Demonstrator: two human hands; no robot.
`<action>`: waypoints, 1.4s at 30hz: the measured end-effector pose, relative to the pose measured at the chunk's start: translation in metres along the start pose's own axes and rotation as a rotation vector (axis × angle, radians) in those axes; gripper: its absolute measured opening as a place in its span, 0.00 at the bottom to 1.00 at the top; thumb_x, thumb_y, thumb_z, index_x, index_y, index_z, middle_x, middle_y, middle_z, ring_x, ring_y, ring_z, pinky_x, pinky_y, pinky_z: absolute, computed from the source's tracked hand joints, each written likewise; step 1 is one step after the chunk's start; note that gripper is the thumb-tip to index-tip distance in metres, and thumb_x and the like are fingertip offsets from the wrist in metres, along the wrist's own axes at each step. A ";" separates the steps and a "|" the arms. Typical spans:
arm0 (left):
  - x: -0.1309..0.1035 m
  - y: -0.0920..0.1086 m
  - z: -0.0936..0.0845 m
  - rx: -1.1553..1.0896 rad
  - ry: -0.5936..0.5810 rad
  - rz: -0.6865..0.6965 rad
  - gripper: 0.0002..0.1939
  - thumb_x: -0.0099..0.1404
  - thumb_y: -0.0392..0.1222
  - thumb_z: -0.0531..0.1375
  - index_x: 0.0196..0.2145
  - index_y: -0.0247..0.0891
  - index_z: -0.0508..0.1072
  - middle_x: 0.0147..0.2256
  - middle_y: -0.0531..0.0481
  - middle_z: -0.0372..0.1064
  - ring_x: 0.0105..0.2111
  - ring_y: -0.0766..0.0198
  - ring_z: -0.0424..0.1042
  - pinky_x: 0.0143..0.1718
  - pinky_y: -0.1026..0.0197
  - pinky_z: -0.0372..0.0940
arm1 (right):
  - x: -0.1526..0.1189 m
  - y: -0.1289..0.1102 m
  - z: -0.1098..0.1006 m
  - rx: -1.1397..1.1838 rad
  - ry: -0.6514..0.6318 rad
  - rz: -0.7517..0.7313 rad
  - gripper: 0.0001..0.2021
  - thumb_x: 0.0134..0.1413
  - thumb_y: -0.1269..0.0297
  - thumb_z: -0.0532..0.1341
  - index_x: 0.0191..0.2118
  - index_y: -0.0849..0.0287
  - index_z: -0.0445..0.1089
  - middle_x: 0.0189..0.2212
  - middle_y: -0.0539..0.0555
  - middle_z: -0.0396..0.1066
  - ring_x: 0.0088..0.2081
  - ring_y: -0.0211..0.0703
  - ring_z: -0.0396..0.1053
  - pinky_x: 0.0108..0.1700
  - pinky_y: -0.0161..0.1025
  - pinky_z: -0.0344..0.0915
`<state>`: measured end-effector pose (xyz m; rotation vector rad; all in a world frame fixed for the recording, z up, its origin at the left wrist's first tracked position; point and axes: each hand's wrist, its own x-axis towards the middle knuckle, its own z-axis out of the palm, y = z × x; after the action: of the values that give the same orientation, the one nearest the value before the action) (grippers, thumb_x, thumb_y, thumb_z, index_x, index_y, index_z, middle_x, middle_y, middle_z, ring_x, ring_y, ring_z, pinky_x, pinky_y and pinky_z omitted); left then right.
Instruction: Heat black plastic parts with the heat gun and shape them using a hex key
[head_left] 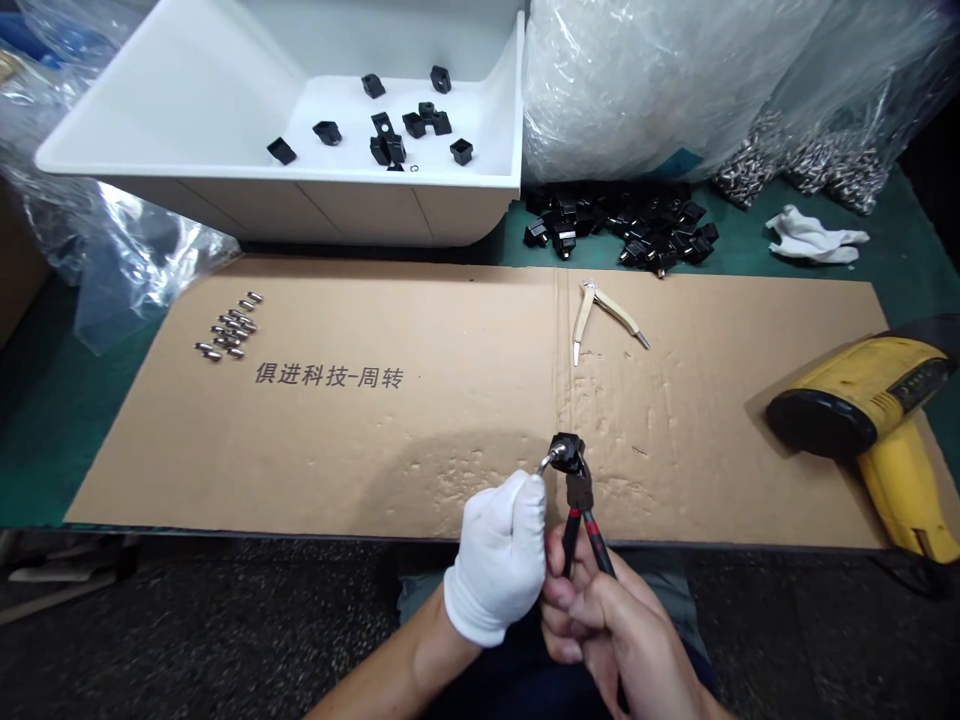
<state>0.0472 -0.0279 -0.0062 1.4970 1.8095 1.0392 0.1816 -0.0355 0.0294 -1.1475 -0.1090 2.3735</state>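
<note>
Near front edge of cardboard (465,320), gloved left hand (498,560) pinches metal rod (548,461) at black block (568,452), while right hand (611,610) squeezes pliers (579,492), presumably steadying it.

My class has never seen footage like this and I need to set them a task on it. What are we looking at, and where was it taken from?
There is no machine here: these are a person's own two hands, and the single picture comes from a camera worn on that person's head, looking forward and down. The left hand wears a white glove and holds a thin metal piece against a black part. The bare right hand holds pliers, whose tip is at that part. On the cardboard sheet lie small metal pieces, a pale-handled tool and what looks like a yellow heat gun. Behind stands a white bin with more black parts inside.
</note>
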 end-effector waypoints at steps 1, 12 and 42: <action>0.000 0.000 0.000 0.012 0.004 0.001 0.21 0.76 0.38 0.47 0.23 0.42 0.57 0.19 0.57 0.56 0.18 0.68 0.56 0.24 0.61 0.51 | 0.000 0.000 0.000 0.004 -0.009 0.002 0.11 0.45 0.66 0.64 0.37 0.58 0.67 0.28 0.47 0.59 0.27 0.34 0.47 0.30 0.36 0.44; 0.002 0.014 -0.006 -0.168 -0.163 -0.159 0.23 0.79 0.43 0.44 0.24 0.41 0.60 0.20 0.56 0.60 0.20 0.69 0.58 0.27 0.62 0.54 | 0.002 0.007 -0.022 -0.228 -0.039 -0.107 0.11 0.54 0.59 0.64 0.40 0.56 0.64 0.30 0.47 0.58 0.27 0.35 0.49 0.30 0.36 0.48; 0.064 0.023 -0.040 0.068 -0.770 -0.132 0.25 0.79 0.52 0.41 0.27 0.40 0.63 0.24 0.56 0.67 0.25 0.65 0.65 0.32 0.60 0.57 | -0.024 -0.080 -0.048 -1.623 0.085 -0.200 0.06 0.66 0.68 0.50 0.43 0.52 0.62 0.37 0.50 0.71 0.40 0.47 0.69 0.44 0.46 0.64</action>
<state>0.0134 0.0276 0.0384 1.5053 1.3594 0.2595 0.2625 0.0166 0.0383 -1.6209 -2.2348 1.7203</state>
